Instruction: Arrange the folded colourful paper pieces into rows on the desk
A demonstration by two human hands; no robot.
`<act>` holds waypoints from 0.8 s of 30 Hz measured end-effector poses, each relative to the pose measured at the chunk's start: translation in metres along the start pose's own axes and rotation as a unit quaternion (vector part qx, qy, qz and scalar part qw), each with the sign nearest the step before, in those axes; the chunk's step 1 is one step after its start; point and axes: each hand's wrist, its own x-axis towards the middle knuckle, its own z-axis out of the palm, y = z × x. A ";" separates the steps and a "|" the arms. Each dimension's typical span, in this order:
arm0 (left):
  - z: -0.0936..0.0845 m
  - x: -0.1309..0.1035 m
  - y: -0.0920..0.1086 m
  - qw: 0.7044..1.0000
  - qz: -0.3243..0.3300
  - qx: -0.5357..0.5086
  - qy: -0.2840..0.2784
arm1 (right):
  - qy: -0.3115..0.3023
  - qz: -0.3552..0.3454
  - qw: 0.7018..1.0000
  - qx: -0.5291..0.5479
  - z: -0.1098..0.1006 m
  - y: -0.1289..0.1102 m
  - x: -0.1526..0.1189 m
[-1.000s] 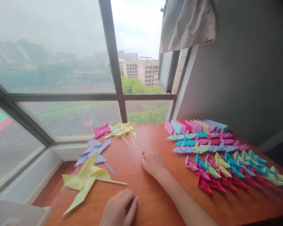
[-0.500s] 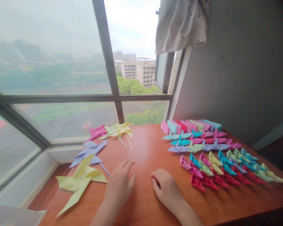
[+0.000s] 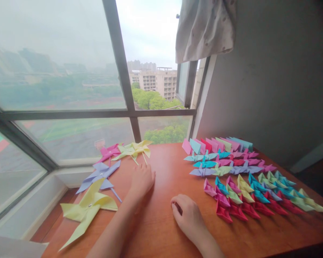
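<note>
My left hand (image 3: 142, 179) reaches over the table, its fingertips by the stick ends of a pale yellow pinwheel (image 3: 142, 147) and a light green pinwheel (image 3: 127, 151); whether it touches them I cannot tell. Its fingers are apart. My right hand (image 3: 187, 215) rests on the table with its fingers curled, and anything inside the curl is hidden. Left of my left hand lie a purple pinwheel (image 3: 101, 174) and a large yellow pinwheel (image 3: 90, 205). A pink pinwheel (image 3: 109, 152) lies at the back left.
Rows of folded paper stand on the right of the wooden table (image 3: 161, 229): flat folded pieces (image 3: 218, 144), cranes (image 3: 223, 170) and boats (image 3: 254, 211). Behind the table is a window (image 3: 70, 114) with a curtain (image 3: 204, 32).
My left hand has moved forward across the table, up to the sticks of the back pinwheels. My right hand has stayed in about the same place, still curled.
</note>
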 end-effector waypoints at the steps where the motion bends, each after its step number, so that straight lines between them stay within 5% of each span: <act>1: 0.001 0.001 0.000 1.000 -0.001 0.001 -0.002 | 0.000 0.000 1.000 0.002 0.000 0.000 0.000; 16: -0.003 -0.002 0.006 1.000 0.009 -0.013 0.003 | 0.007 0.002 1.000 0.004 -0.001 0.000 0.001; 24: -0.010 -0.040 0.045 0.986 0.097 -0.133 0.009 | 0.057 -0.007 0.997 0.049 -0.003 -0.001 0.003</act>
